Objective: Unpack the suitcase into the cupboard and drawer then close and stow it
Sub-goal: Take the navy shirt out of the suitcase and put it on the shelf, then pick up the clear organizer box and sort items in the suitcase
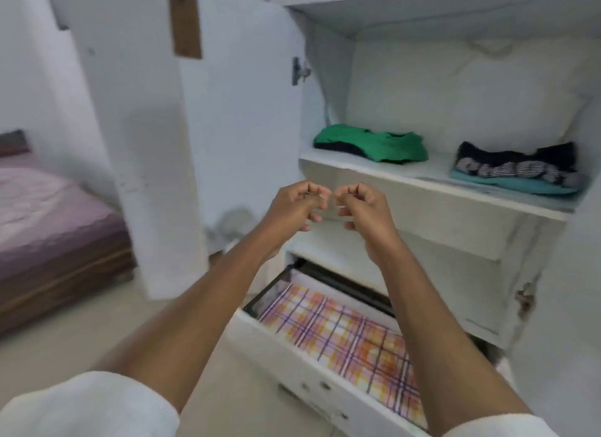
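Above the open drawer (292, 365), left hand (289, 208) and right hand (364, 208) hovered empty, fingers loosely curled, before the cupboard (432, 189) shelf.

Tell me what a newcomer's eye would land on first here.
First, the two bare hands, left hand and right hand, raised empty with curled fingers before the open cupboard. Next, the plaid cloth lying in the pulled-out drawer below. Then the green garment on the shelf.

Shelf (432, 184) bare between green stack (374, 142) and dark stack (517, 168)
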